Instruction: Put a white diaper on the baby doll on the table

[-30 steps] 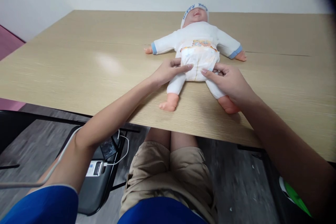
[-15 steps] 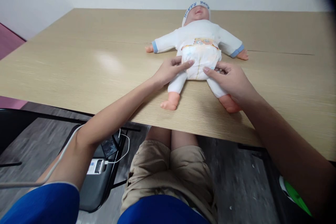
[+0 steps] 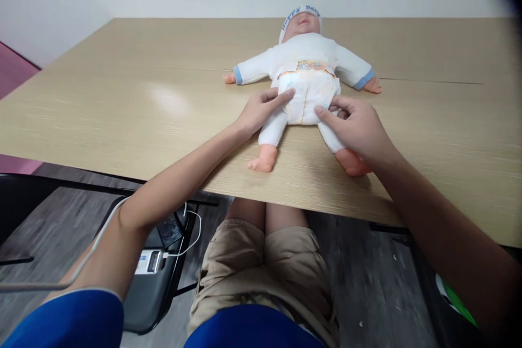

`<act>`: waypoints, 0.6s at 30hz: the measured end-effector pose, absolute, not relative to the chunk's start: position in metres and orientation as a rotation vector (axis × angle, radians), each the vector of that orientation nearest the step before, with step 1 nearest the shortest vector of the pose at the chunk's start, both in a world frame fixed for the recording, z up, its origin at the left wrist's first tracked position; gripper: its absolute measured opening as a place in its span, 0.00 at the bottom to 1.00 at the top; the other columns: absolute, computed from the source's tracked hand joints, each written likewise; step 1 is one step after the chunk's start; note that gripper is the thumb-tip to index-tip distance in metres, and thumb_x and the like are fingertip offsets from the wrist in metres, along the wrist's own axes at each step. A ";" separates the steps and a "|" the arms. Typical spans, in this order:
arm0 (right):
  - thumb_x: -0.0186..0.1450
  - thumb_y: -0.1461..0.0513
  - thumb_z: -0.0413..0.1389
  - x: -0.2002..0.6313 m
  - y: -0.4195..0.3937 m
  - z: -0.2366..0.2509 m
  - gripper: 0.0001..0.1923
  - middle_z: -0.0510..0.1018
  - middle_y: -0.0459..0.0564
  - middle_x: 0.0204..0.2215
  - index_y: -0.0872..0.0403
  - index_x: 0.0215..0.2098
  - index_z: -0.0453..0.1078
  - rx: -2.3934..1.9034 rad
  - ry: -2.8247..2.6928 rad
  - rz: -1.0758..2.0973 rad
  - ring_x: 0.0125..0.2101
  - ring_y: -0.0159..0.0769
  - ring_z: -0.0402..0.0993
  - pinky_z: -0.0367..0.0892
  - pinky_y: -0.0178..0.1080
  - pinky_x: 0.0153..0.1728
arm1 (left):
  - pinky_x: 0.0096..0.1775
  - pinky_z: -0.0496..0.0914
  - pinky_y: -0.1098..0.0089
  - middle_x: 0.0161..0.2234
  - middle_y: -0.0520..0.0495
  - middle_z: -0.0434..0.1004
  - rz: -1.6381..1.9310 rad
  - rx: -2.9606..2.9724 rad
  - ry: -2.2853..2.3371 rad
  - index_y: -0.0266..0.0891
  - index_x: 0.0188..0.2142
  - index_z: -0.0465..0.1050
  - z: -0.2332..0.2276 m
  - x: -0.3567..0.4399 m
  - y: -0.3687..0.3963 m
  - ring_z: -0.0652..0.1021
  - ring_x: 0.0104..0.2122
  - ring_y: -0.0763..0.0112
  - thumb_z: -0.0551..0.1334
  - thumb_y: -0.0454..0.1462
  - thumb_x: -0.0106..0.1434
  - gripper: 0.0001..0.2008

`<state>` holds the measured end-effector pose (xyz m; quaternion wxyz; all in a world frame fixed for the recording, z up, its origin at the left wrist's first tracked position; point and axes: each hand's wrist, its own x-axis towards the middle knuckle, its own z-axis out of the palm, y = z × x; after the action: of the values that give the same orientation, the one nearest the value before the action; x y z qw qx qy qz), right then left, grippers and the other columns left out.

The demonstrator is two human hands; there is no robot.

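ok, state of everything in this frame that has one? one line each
doll: on its back on the table, arms spread
diaper: on the doll, closed
hat: on the doll's head
left hand: fingers on the diaper's side by the doll's leg
right hand: fingers on the diaper's other side, over the other leg

The doll (image 3: 304,65) wears a white top with light-blue cuffs and a white cap with blue lettering; its diaper (image 3: 309,92) is white with an orange-yellow printed band. The desk (image 3: 122,98) is pale wood-grain.
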<state>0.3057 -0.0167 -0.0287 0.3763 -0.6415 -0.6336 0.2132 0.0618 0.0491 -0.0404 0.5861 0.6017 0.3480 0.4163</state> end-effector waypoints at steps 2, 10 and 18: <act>0.73 0.47 0.67 0.308 -0.018 -0.029 0.19 0.75 0.47 0.26 0.54 0.45 0.86 -1.673 -1.650 0.461 0.28 0.34 0.67 0.69 0.40 0.40 | 0.51 0.75 0.64 0.45 0.44 0.87 0.974 1.400 0.780 0.38 0.45 0.83 -0.042 0.062 0.050 0.83 0.48 0.59 0.77 0.61 0.68 0.28; 0.70 0.50 0.71 0.310 -0.021 -0.027 0.17 0.88 0.52 0.40 0.54 0.48 0.87 -1.607 -1.613 0.422 0.36 0.38 0.82 0.78 0.42 0.46 | 0.42 0.72 0.64 0.35 0.48 0.79 1.025 1.434 0.780 0.40 0.37 0.78 -0.043 0.058 0.054 0.80 0.38 0.64 0.79 0.58 0.68 0.26; 0.70 0.55 0.72 0.317 -0.025 -0.022 0.10 0.90 0.52 0.41 0.52 0.44 0.88 -1.496 -1.518 0.445 0.40 0.39 0.88 0.83 0.41 0.49 | 0.36 0.66 0.65 0.29 0.50 0.72 1.099 1.549 0.903 0.39 0.37 0.79 -0.046 0.051 0.062 0.71 0.31 0.68 0.80 0.57 0.67 0.25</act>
<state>0.3167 -0.0250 -0.0220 0.4638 -0.6089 -0.6176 0.1810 0.0506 0.0615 -0.0460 0.4963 0.6394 0.3730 0.4536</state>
